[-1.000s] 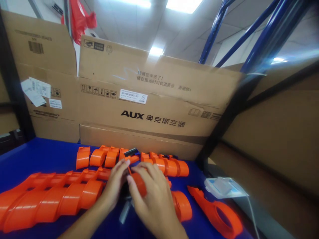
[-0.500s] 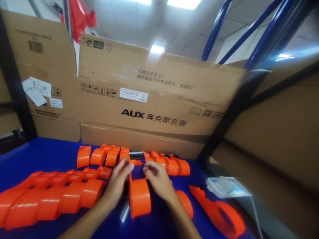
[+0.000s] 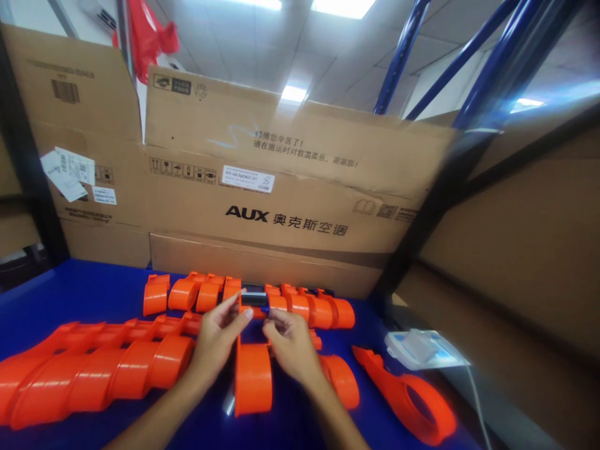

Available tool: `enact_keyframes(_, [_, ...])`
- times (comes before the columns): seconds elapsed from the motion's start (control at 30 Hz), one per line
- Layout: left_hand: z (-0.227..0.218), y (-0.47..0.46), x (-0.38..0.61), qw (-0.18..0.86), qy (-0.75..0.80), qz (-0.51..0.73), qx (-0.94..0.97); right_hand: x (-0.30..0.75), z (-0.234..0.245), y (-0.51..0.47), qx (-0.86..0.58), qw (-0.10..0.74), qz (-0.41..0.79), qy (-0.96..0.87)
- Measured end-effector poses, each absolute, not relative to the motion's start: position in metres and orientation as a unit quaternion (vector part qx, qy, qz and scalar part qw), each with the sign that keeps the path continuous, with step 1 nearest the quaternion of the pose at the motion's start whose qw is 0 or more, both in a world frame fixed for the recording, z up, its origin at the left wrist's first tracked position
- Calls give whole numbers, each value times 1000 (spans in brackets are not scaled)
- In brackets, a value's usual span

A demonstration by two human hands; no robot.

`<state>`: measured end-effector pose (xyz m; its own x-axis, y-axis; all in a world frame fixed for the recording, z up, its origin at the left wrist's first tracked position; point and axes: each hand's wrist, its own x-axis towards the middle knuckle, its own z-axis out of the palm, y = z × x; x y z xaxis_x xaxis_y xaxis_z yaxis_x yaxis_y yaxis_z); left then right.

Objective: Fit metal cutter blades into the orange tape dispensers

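Note:
Both my hands hold one orange plastic dispenser body [image 3: 253, 381] upright over the blue table [image 3: 84, 294]. My left hand [image 3: 216, 340] pinches its top left edge with the fingers closed. My right hand [image 3: 289, 342] grips the top right, its fingers closed beside a small dark metal blade piece [image 3: 254, 294] that sits at the top of the part. A short grey metal piece [image 3: 229, 405] lies on the table under my left wrist.
Nested rows of orange parts lie at the left [image 3: 94, 369] and along the back [image 3: 300, 306]. A single orange handle piece [image 3: 407, 400] lies at the right, near a white packet [image 3: 422, 350] with a cable. Cardboard boxes [image 3: 281, 206] wall off the back; a blue rack post [image 3: 398, 56] rises behind.
A second ago my right hand covered the orange part low on the table. The part now stands upright, and both hands have moved up to its top end at the blade piece.

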<state>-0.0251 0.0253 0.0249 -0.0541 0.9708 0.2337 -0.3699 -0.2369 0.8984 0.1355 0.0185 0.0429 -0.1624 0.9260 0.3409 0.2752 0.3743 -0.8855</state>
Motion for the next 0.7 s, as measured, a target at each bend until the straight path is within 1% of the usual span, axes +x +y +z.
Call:
enact_keyframes(0.53, [32, 23, -26, 543, 327, 638, 438, 135, 46, 18, -461, 480, 316, -676])
enact_keyframes(0.7, [37, 15, -27, 593, 289, 648, 381, 132, 45, 18, -464, 483, 316, -672])
